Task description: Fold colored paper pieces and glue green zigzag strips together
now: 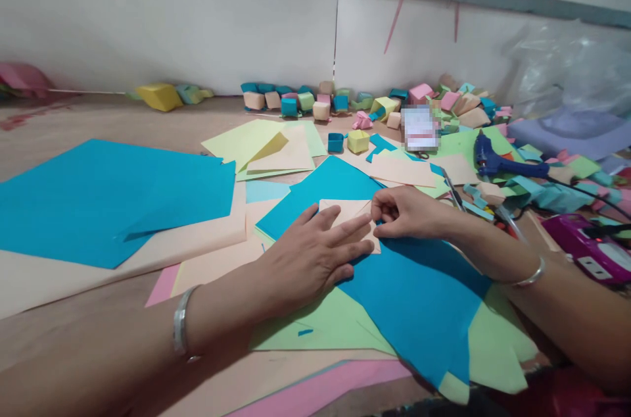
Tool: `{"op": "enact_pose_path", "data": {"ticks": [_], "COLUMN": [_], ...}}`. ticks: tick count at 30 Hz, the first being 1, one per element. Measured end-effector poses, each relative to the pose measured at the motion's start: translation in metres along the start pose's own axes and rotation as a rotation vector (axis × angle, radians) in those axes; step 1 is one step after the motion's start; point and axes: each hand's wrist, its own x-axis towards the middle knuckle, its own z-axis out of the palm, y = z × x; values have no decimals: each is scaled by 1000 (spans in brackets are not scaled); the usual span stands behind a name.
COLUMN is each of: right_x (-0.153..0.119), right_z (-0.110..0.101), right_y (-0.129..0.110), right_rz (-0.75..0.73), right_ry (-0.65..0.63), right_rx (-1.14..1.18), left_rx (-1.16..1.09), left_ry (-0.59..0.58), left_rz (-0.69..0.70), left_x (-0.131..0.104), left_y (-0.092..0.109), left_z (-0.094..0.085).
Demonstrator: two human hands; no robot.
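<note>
A small square of folded peach paper point(340, 205) lies on blue paper point(419, 292), with crease lines running across it. My left hand point(320, 252) rests on the square, palm down and fingers spread flat. At the square's right edge, my right hand point(401, 213) is closed, its thumb and curled fingers pinching the paper's side. Part of the square is hidden under my left fingers. Light green sheets point(340, 325) stick out from under the blue paper.
A large blue sheet point(187, 187) lies at left. Along the wall are several small paper boxes point(305, 101). A blue glue gun point(507, 164) and a magenta power socket point(586, 246) with cords lie at right, near scissors and paper scraps.
</note>
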Motion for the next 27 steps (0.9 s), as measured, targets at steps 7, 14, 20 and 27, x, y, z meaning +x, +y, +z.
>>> {"op": "enact_pose_path", "data": {"ticks": [7, 14, 20, 27], "right_x": [12, 16, 17, 22], "right_z": [-3, -6, -2, 6], "right_y": [9, 12, 8, 4], "right_rz": [74, 78, 193, 260], "right_ry": [126, 141, 179, 320], "right_rx": [13, 43, 53, -34], "left_rx": [6, 2, -3, -5], "left_ry": [6, -18, -17, -23], "left_rz": [24, 20, 17, 13], "left_x": [0, -1, 0, -1], "left_y": [-2, -2, -1, -3], "left_z": [0, 1, -1, 1]}}
